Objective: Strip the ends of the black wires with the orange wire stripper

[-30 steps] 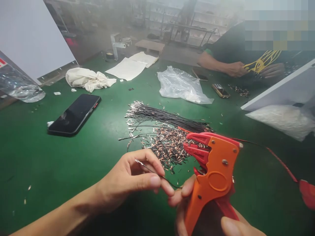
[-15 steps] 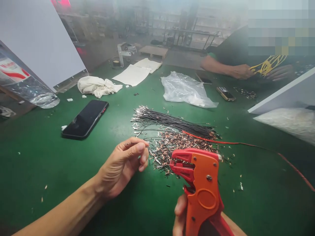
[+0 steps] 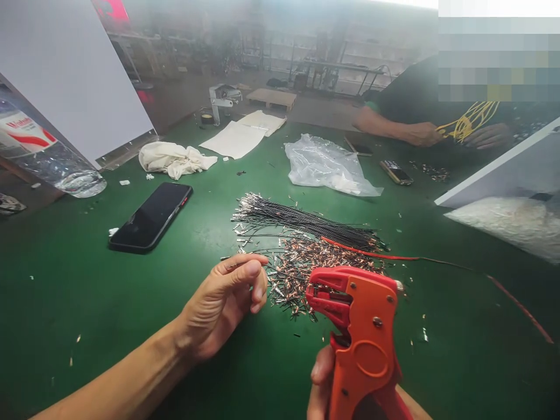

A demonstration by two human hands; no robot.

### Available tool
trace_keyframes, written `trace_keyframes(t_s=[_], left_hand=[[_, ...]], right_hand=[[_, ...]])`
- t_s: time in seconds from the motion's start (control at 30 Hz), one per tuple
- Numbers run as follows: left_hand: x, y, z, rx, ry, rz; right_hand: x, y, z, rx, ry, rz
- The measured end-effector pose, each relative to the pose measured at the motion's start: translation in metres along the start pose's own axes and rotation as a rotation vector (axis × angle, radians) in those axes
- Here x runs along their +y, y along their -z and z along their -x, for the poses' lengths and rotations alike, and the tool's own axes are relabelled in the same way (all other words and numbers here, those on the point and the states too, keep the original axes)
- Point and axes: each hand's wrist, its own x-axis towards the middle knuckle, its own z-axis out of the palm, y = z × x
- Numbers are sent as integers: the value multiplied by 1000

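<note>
Now the two hands stand apart, whereas a second ago they met at the wire, the fingers of both on it. The left hand has moved up to the near-left rim of the scraps, and the right hand has drawn its fingers back around the handle of the stripper. Half a second ago the hands were placed almost the same way. The bundle lies as it did, just beyond the scraps.

At the sides, the white panel leaning by the bottle and the slanted divider bound the table left and right; its near edge is out of view. Green surface spreads between the left forearm and the phone, and again right of the stripper. Between the left fingertips and the tool's mouth there is a narrow gap, with scraps beneath it.

The left thumb and forefinger are pinched on the thin wire, the other fingers loosely curled. It points toward the stripper; whether it reaches the mouth cannot be told. The right hand is wrapped around the handle, mostly hidden behind it, and holds the tool upright, mouth to the left.
</note>
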Motion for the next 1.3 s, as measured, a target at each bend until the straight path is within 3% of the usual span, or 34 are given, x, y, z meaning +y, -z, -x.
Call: trace_keyframes(t_s=[0.57,0.83,1.17,1.3], left_hand=[[-7,-2,2,-22,66,37],[-8,-1,2,-36,79,60],[-7,0,1,-51,92,22],[-7,-1,1,-46,106,10]], right_hand=[[4,17,-8,-25,19,172],[16,50,-25,-194,-53,192],[10,30,-11,-57,-57,145],[17,40,-16,-50,-30,123]])
